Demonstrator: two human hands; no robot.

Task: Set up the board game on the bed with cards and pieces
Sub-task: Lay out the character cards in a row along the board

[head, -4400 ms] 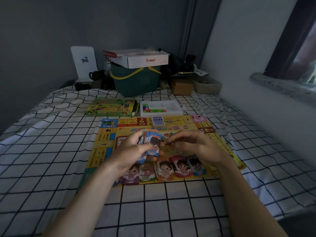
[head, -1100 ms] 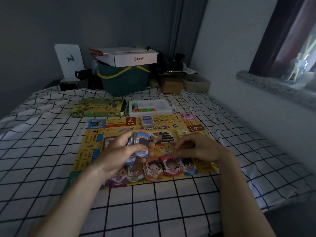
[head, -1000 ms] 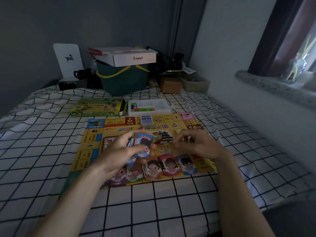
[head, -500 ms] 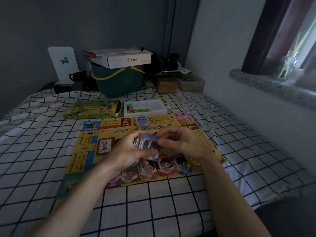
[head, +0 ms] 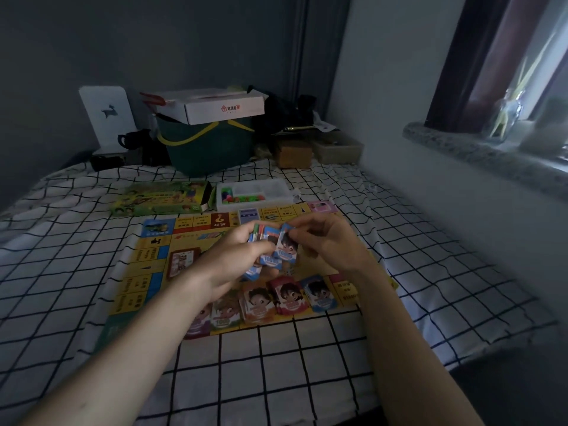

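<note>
A fanned stack of cards (head: 266, 242) sits in the left hand (head: 233, 259), thumb laid across the faces and fingers curled behind it, held above the middle of the game board (head: 153, 259). The right hand (head: 330, 241) meets it from the other side, its fingertips (head: 299, 230) pinching the top edge of the front card (head: 287, 249), a blue one with a cartoon child. Just below both sets of fingers, 5 piles of cards (head: 285, 295) lie in a row along the board's near edge. Beyond the fingers, past the far edge, a white tray of coloured pieces (head: 253, 195) rests beside the green game box (head: 159, 199). All of it lies on the checked bedsheet (head: 276, 364); a dark green bucket (head: 206, 146) carrying a white carton (head: 215, 106) stands further back.
</note>
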